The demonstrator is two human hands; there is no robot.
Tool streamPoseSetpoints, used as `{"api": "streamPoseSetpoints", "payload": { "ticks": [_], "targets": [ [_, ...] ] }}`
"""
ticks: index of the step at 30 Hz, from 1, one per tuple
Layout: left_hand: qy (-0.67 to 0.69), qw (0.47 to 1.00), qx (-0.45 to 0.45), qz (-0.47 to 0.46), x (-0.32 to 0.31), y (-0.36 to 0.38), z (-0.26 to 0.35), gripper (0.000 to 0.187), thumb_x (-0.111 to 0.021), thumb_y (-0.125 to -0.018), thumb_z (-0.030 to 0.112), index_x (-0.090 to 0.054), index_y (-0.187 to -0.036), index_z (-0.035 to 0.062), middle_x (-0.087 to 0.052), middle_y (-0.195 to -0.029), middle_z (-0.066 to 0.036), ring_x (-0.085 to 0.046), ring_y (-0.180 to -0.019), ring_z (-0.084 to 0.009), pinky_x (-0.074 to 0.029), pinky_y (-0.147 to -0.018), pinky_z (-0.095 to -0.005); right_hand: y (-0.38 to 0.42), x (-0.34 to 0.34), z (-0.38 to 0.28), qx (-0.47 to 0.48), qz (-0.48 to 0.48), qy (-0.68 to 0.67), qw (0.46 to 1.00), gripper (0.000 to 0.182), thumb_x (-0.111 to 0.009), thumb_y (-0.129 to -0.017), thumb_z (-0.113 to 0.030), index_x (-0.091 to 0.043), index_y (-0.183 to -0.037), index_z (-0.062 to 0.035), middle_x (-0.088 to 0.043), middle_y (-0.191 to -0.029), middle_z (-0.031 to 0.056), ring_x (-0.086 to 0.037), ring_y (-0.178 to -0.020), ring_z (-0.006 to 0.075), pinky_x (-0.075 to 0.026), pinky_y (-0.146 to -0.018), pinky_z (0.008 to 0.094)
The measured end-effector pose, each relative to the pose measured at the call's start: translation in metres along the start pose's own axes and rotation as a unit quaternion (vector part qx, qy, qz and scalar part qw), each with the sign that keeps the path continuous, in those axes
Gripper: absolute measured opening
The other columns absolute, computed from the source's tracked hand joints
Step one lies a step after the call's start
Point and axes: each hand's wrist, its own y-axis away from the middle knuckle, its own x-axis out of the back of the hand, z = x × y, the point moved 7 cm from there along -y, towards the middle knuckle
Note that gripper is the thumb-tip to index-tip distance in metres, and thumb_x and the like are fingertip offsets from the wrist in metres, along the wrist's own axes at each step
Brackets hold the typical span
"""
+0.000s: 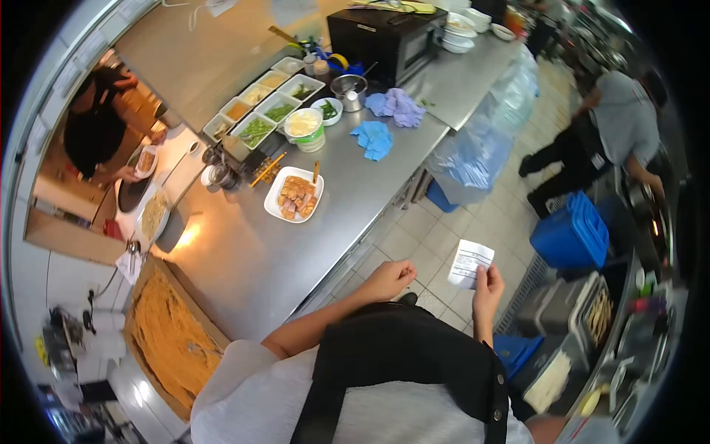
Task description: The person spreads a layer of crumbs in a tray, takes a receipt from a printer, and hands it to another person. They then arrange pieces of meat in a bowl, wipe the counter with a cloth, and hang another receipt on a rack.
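My right hand (487, 292) holds a small printed paper slip (470, 264) between thumb and fingers, over the floor in front of my apron. My left hand (392, 280) is curled into a loose fist beside the counter's front edge, with nothing visible in it. Nearest on the steel counter (255, 255) stands a white square dish (274, 212) of browned food pieces (297, 195), with an orange-handled utensil (316, 173) in it. Behind the dish are a white tub (313, 140) with a green band and a small bowl of chopped greens (328, 111).
Blue cloths (373, 140), a metal pot (349, 91) and several ingredient containers (253, 132) line the counter. A tray of orange crumbs (166, 329) is at left. One person (96, 137) stands behind the pass; another (621, 126) works right of the aisle, near a blue bin (569, 233).
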Motion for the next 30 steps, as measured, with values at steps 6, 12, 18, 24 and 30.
{"api": "streamPoseSetpoints", "payload": {
  "ticks": [6,12,18,24,30],
  "targets": [
    [-0.048,0.987,0.019,0.15,0.027,-0.042,-0.009,0.01,-0.061,-0.081,0.011,-0.062,-0.085,0.0023,-0.062,-0.073,-0.013,-0.059,-0.064,-0.0203,-0.046,-0.059,-0.0319,-0.102,0.036,0.006,-0.036,-0.024,0.073,0.996,0.008,-0.064,-0.085,-0.005,-0.062,-0.089,0.0011,-0.062,-0.077,-0.0004,-0.053,-0.066,0.0033,-0.041,-0.058,0.0181],
    [-0.122,0.983,0.107,0.089,0.016,-0.075,-0.029,0.01,-0.067,-0.078,0.01,-0.063,-0.077,0.0012,-0.058,-0.059,-0.004,-0.051,-0.054,-0.0083,-0.041,-0.051,-0.0257,-0.199,0.05,0.004,-0.009,0.142,-0.09,0.986,0.009,-0.066,-0.085,-0.005,-0.059,-0.088,-0.0004,-0.064,-0.078,0.0028,-0.056,-0.068,0.0049,-0.041,-0.058,0.0179],
    [-0.044,0.993,0.099,0.047,0.014,-0.191,-0.026,0.02,-0.069,-0.079,0.014,-0.061,-0.069,-0.0009,-0.053,-0.052,-0.003,-0.044,-0.049,-0.0079,-0.036,-0.047,-0.0283,-0.268,0.086,-0.03,0.051,0.208,-0.086,0.973,0.01,-0.066,-0.085,-0.005,-0.057,-0.086,-0.0015,-0.063,-0.08,0.0029,-0.055,-0.068,0.0037,-0.042,-0.058,0.0172],
    [-0.128,0.988,-0.07,-0.041,-0.008,-0.346,0.073,0.021,-0.064,-0.083,0.018,-0.062,-0.074,-0.001,-0.055,-0.054,-0.008,-0.048,-0.048,-0.013,-0.038,-0.048,-0.0306,-0.313,0.152,-0.033,0.07,0.288,-0.05,0.954,0.01,-0.066,-0.085,-0.004,-0.057,-0.084,-0.0011,-0.063,-0.077,0.0025,-0.055,-0.065,0.003,-0.042,-0.057,0.0167],
    [-0.134,0.978,-0.095,-0.131,-0.082,-0.458,0.11,0.016,-0.064,-0.083,0.014,-0.063,-0.079,-0.0012,-0.06,-0.058,-0.01,-0.053,-0.05,-0.0124,-0.04,-0.048,-0.0294,-0.373,0.214,-0.012,0.057,0.318,-0.03,0.946,0.01,-0.066,-0.084,-0.004,-0.057,-0.082,-0.0011,-0.063,-0.074,0.0019,-0.056,-0.063,0.0033,-0.042,-0.055,0.017]
  ]
}}
